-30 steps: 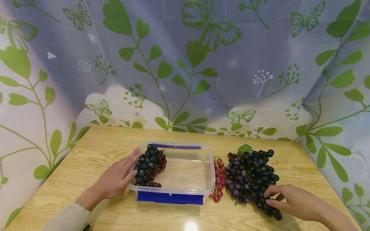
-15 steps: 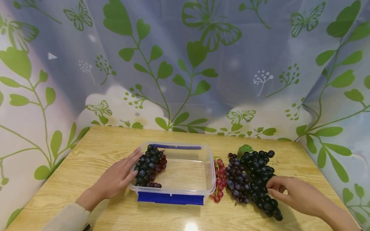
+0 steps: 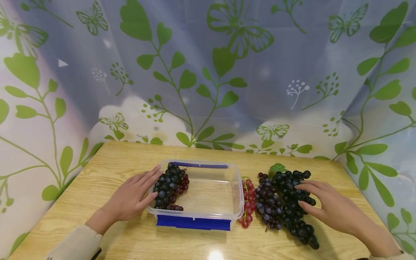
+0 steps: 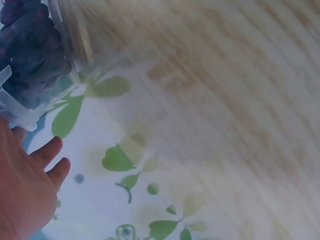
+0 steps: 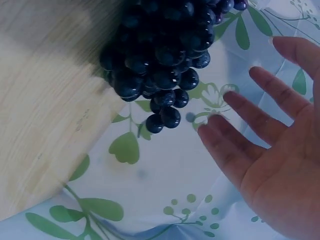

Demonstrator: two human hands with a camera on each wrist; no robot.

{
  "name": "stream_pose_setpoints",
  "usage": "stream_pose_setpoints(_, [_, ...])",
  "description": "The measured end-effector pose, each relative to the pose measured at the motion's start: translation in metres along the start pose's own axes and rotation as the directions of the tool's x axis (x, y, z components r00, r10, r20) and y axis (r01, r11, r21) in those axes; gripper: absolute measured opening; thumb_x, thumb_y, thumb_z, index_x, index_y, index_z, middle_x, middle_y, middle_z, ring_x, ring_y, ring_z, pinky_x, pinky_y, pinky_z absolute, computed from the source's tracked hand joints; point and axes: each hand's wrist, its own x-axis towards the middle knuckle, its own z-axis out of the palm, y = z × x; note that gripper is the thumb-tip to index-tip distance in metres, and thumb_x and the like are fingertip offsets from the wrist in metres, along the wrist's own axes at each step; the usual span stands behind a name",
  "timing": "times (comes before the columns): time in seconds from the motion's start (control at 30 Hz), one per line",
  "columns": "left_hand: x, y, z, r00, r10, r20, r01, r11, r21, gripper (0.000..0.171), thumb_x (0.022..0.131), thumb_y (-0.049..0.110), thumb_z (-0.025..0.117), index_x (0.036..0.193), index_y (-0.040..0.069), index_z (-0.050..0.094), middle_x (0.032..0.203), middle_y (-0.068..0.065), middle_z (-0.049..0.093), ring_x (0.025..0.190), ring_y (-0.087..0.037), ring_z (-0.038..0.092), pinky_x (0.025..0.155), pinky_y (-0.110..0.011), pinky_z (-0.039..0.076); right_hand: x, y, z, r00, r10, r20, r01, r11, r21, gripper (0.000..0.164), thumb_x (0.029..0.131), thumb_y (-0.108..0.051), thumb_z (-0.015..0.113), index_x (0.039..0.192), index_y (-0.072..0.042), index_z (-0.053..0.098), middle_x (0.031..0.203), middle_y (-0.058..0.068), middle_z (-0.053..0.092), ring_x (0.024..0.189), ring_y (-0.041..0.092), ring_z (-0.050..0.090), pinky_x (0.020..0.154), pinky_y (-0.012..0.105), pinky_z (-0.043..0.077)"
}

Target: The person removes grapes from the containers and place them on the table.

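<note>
My left hand (image 3: 128,198) lies with straight fingers along the left wall of a clear plastic container (image 3: 208,198) with blue latches. Inside, against that wall, are a bunch of black grapes (image 3: 166,186) and some dark red grapes (image 3: 182,185). On the right, my right hand (image 3: 334,207) reaches over a long bunch of black grapes (image 3: 300,228), thumb and fingers apart. The right wrist view shows these spread fingers (image 5: 260,112) beside the bunch, gripping nothing. Left of it lie a purple grape bunch (image 3: 268,202) and a red one (image 3: 248,202) beside the container.
All of this stands on a wooden table (image 3: 130,238). A green leaf (image 3: 277,168) pokes out behind the grape bunches. A curtain (image 3: 208,108) printed with leaves and butterflies hangs behind the table and at both sides.
My right hand has moved up and away along the black grapes, and its thumb and fingers, formerly close together, have spread apart. My left hand stays at the container.
</note>
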Motion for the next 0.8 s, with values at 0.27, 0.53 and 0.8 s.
stream_pose_setpoints(0.27, [0.001,-0.001,-0.004,0.999,0.03,-0.032,-0.027,0.995,0.1,0.062,0.09,0.048,0.038,0.142,0.018,0.022,0.146,0.0,0.019,0.129,-0.026,0.022,0.102,-0.046,0.016,0.017,-0.014,0.0,0.999,-0.045,0.02,0.046,0.999,-0.027,0.063,0.082,-0.06,0.044,0.133,-0.022,0.042,0.14,0.014,0.026,0.121,0.045,0.024,0.087,0.062,0.027])
stream_pose_setpoints(0.53, [0.002,-0.001,-0.008,0.999,0.046,-0.013,-0.044,0.989,0.14,0.064,0.09,0.05,0.035,0.142,0.017,0.022,0.146,-0.001,0.018,0.13,-0.026,0.018,0.103,-0.046,0.014,0.044,-0.038,0.007,0.994,-0.102,0.033,0.103,0.993,-0.05,0.062,0.083,-0.059,0.042,0.136,-0.028,0.035,0.143,0.013,0.021,0.125,0.039,0.021,0.086,0.063,0.029])
stream_pose_setpoints(0.8, [0.005,-0.002,-0.013,0.997,0.073,-0.014,-0.07,0.983,0.17,0.067,0.088,0.054,0.036,0.142,0.017,0.024,0.145,0.0,0.02,0.13,-0.026,0.02,0.103,-0.047,0.014,0.075,-0.073,0.005,0.982,-0.181,0.059,0.183,0.983,-0.029,0.063,0.085,-0.058,0.041,0.14,-0.032,0.027,0.146,0.008,0.014,0.129,0.035,0.015,0.092,0.058,0.027])
